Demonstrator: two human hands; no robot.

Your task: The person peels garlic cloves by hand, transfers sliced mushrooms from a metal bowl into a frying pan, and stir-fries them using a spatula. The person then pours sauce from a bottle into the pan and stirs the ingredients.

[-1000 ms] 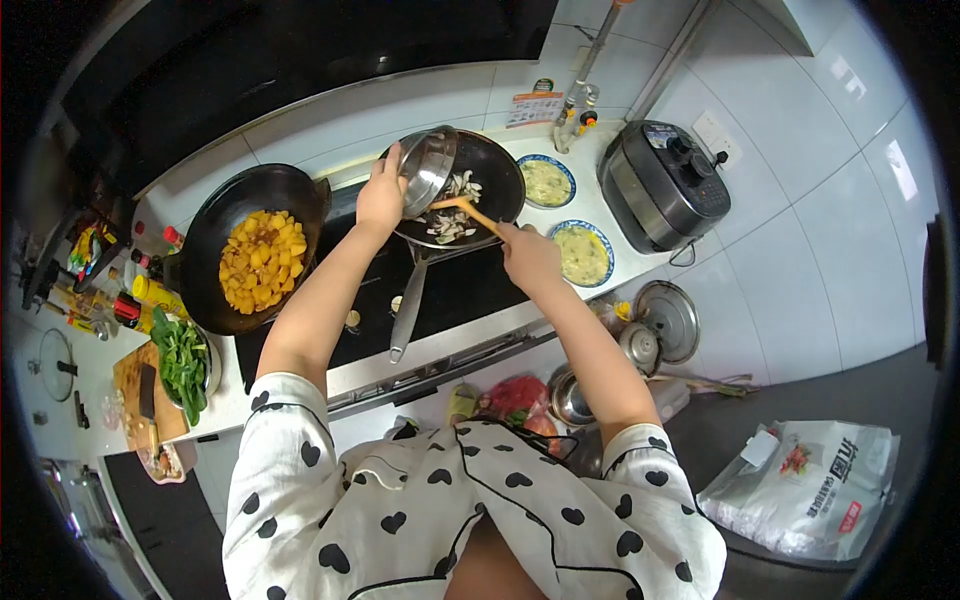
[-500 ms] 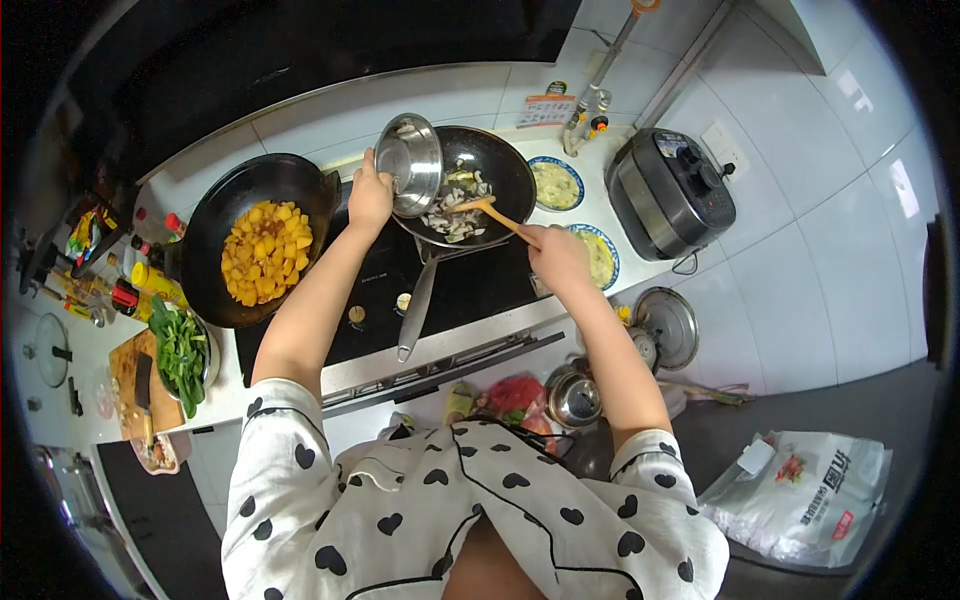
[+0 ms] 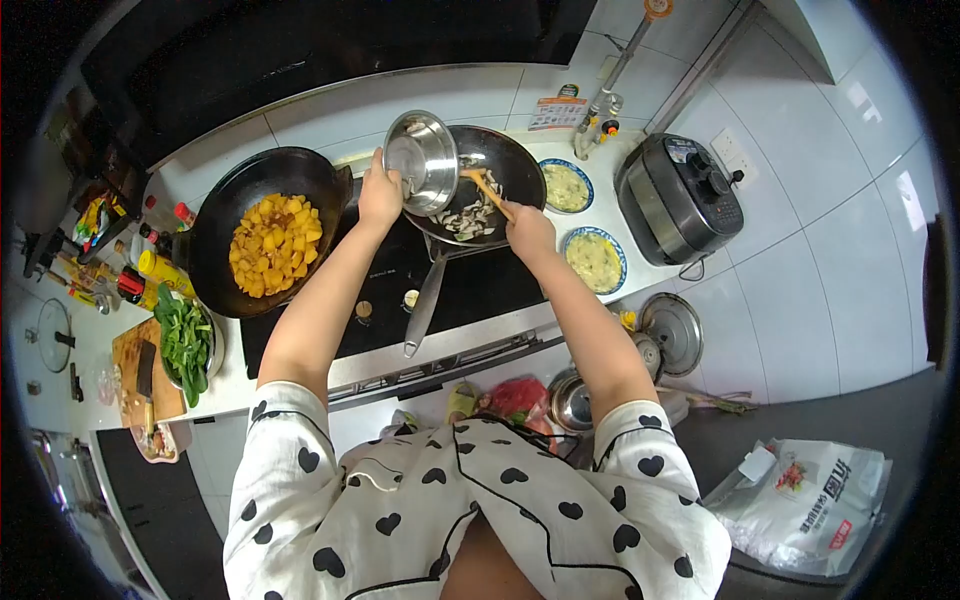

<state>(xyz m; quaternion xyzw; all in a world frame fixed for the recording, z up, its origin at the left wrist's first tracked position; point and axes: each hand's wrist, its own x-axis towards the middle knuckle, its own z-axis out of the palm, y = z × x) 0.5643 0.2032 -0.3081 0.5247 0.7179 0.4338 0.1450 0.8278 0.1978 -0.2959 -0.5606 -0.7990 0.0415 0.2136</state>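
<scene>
My left hand grips a steel bowl, tilted over the left part of a dark frying pan. Closed round a wooden spatula, my right hand is at the pan's right edge. The spatula's head is beside the bowl's rim, partly hidden. Pale sliced pieces lie in the pan, whose grey handle points toward me. To the left, a black wok holds yellow-orange chunks.
Two blue-rimmed plates of pale food and a pressure cooker stand right. Left are leafy greens, a cutting board with a knife, and bottles. A plastic bag lies lower right.
The bowl in my left hand has turned and moved slightly right. My right hand has drawn the spatula left, toward the bowl. The whole view has shifted a little.
</scene>
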